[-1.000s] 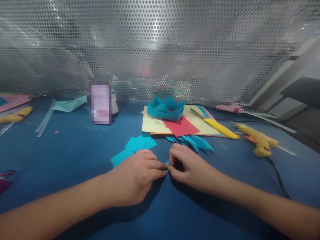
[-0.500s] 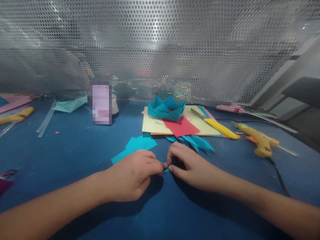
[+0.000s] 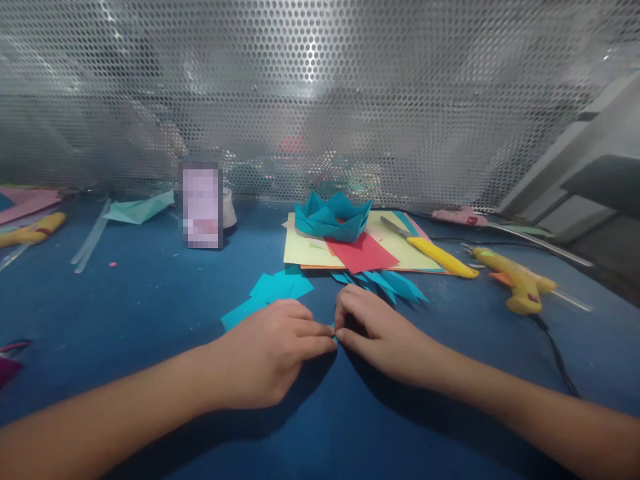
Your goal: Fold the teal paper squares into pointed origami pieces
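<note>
Just above the blue table (image 3: 320, 427), my left hand (image 3: 277, 350) and my right hand (image 3: 383, 337) meet fingertip to fingertip. Both pinch a small piece of blue paper (image 3: 333, 333), almost wholly hidden by the fingers. Flat blue paper pieces (image 3: 283, 285) lie beyond my left hand. Folded, pointed blue paper pieces (image 3: 395, 285) lie beyond my right hand. Farther back, a folded blue paper ring with a zigzag rim (image 3: 333, 219) stands on a stack of coloured paper (image 3: 300, 252), beside a red sheet (image 3: 367, 253).
A yellow utility knife (image 3: 440, 257) rests on the stack's right side. To the right lies a yellow glue gun (image 3: 523, 280) with a cord. A blurred-out upright rectangle (image 3: 202, 207) and clear glue sticks (image 3: 93, 237) are at left. A perforated metal panel (image 3: 310, 100) closes the back.
The fingers of my left hand have stretched forward to the right, covering more of the blue paper piece. My right hand keeps its pinch almost unchanged.
</note>
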A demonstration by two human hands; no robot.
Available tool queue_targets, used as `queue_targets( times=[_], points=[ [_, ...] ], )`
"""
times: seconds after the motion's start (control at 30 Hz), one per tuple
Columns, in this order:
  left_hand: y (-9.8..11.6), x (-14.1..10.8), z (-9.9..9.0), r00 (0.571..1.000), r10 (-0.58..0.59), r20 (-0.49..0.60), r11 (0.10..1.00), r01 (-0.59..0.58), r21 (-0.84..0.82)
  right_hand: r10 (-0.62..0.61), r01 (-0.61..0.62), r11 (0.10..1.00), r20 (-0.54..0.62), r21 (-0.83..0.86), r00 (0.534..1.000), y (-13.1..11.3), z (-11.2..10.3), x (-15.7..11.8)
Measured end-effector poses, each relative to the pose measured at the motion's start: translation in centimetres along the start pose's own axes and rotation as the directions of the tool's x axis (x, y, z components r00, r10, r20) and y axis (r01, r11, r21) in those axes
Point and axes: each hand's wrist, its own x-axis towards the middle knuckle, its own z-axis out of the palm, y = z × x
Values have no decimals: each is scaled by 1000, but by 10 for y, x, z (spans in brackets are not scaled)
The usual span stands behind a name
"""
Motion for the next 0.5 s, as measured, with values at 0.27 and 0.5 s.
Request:
queue_targets(
  times=[0.27,0.5],
  points=[
    [5,1,3,997,-78,5,996,78,-39,-20,20,1000,-35,3,999,2,1,0],
    [4,-1,1,988,-150,23,983,152,-107,-51,51,997,-8,61,999,7,-2,-3]
  ],
)
